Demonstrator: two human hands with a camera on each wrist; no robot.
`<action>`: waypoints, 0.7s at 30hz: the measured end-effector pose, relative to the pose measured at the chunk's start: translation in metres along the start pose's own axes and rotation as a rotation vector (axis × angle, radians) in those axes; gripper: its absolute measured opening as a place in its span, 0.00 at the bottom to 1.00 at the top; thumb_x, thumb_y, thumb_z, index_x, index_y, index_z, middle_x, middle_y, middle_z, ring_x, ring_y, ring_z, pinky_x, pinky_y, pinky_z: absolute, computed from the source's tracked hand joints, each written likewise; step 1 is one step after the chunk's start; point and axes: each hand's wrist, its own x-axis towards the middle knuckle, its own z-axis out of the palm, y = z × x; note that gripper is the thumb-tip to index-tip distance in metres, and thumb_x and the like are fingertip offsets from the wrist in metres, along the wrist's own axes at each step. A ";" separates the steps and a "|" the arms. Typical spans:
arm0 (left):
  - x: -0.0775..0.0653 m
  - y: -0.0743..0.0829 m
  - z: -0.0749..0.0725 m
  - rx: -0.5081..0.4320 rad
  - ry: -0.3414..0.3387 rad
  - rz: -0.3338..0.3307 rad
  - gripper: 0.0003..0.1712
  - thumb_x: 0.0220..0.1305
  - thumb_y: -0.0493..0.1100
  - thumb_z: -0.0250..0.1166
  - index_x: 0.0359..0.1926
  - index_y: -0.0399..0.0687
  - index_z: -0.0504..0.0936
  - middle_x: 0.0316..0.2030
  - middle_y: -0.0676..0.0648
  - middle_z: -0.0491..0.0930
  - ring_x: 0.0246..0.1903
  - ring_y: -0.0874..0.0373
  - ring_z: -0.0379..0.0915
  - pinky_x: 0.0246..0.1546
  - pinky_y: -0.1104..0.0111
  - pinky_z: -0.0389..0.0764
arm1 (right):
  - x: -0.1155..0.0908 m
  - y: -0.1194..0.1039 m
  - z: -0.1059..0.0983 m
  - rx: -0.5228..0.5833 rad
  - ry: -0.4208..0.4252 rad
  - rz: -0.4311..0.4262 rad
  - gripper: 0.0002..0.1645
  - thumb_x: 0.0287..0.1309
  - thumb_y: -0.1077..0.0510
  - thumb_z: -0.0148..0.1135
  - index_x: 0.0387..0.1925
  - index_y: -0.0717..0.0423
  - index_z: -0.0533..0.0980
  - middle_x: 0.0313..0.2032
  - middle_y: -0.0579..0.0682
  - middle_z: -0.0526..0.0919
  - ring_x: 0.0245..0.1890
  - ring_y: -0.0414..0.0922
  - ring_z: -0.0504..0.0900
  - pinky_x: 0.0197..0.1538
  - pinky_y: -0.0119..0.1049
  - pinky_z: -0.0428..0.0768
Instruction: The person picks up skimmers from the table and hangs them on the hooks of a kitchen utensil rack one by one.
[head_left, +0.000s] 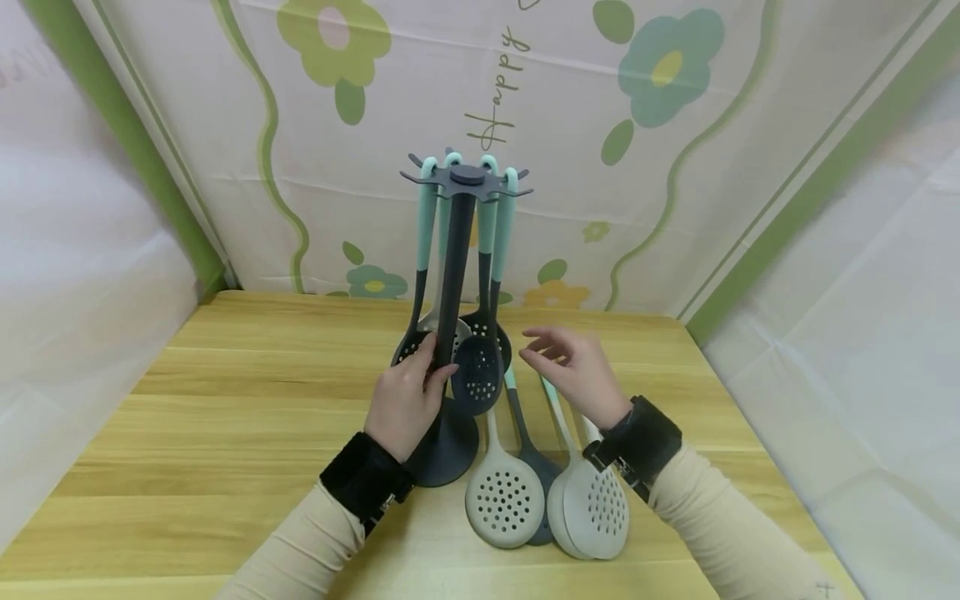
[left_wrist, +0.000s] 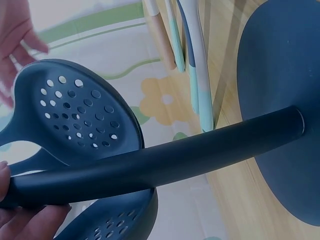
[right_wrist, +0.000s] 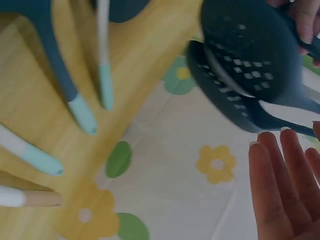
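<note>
Left fingers [head_left: 424,352] grip the pole [head_left: 457,271]; I'd hold it steady. Right fingers [right_wrist: 268,181] loose, empty: I'd clear the hanging slotted spoon [head_left: 477,377].

Bare table [head_left: 225,433] gave wide passage left of the utensil stand [head_left: 467,176]. The left grip [head_left: 407,398] and a hanging slotted spoon [head_left: 477,375] obstructed the pole's lower stretch, while pale skimmers [head_left: 505,502] crowded the base's [head_left: 452,454] right side.
</note>
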 end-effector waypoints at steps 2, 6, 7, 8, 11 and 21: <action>0.000 0.000 0.000 0.000 0.000 -0.003 0.20 0.63 0.35 0.68 0.53 0.31 0.76 0.27 0.42 0.82 0.22 0.54 0.79 0.22 0.65 0.80 | -0.004 0.008 0.002 -0.007 -0.021 0.033 0.20 0.66 0.55 0.63 0.56 0.57 0.78 0.43 0.55 0.87 0.40 0.48 0.86 0.44 0.43 0.85; 0.000 0.000 0.000 0.000 -0.002 -0.005 0.20 0.63 0.36 0.68 0.53 0.32 0.76 0.27 0.42 0.83 0.23 0.53 0.80 0.22 0.63 0.81 | -0.012 0.025 0.005 -0.032 -0.064 0.086 0.20 0.67 0.53 0.63 0.57 0.55 0.78 0.43 0.54 0.86 0.40 0.48 0.85 0.42 0.41 0.85; 0.001 0.000 0.000 0.002 -0.002 -0.005 0.20 0.63 0.36 0.68 0.53 0.32 0.76 0.27 0.42 0.83 0.23 0.53 0.80 0.22 0.63 0.81 | -0.014 0.029 0.005 -0.036 -0.072 0.097 0.20 0.67 0.53 0.63 0.57 0.56 0.78 0.43 0.54 0.86 0.40 0.48 0.85 0.42 0.41 0.85; 0.001 0.000 0.000 0.002 -0.003 -0.005 0.19 0.64 0.36 0.68 0.54 0.32 0.76 0.27 0.42 0.83 0.23 0.53 0.80 0.22 0.64 0.81 | -0.015 0.032 0.005 -0.040 -0.077 0.106 0.20 0.66 0.54 0.63 0.57 0.56 0.78 0.43 0.55 0.86 0.40 0.48 0.85 0.42 0.41 0.85; 0.001 -0.001 0.000 0.007 -0.003 -0.005 0.19 0.64 0.36 0.68 0.54 0.32 0.76 0.27 0.42 0.83 0.23 0.54 0.80 0.22 0.64 0.80 | -0.018 0.040 0.003 -0.057 -0.082 0.127 0.21 0.66 0.55 0.63 0.58 0.57 0.77 0.43 0.56 0.86 0.40 0.49 0.85 0.42 0.42 0.85; 0.000 -0.002 0.000 0.007 0.001 -0.003 0.21 0.63 0.36 0.69 0.54 0.32 0.76 0.26 0.42 0.81 0.21 0.56 0.76 0.19 0.68 0.75 | -0.027 0.068 -0.005 -0.194 -0.085 0.215 0.25 0.66 0.53 0.63 0.61 0.59 0.75 0.46 0.58 0.85 0.42 0.51 0.84 0.38 0.40 0.84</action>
